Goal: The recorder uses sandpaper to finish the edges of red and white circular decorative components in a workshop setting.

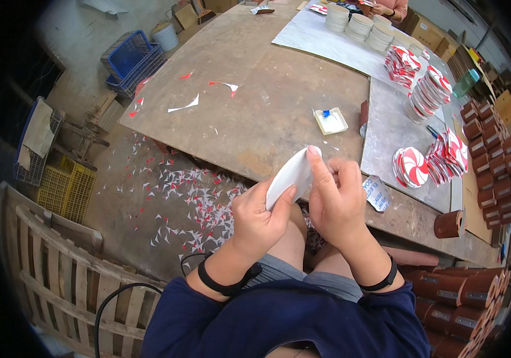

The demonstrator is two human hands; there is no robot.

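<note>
Fingers of the left hand [254,213] pinch a white disc [286,180] beside the brown worktable [255,125] while the right hand's [338,206] extended fingertip meets its upper rim, whether gripping unclear, where light, even pressure would likely prevent creasing.

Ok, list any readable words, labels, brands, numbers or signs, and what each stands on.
Pale crumpled scrap: blue lettering, partly legible, not copied here.
Cardboard box: mark too small to read.
Brown cylinders, grey patches: too small to tell.
Held white disc: no text visible.
</note>
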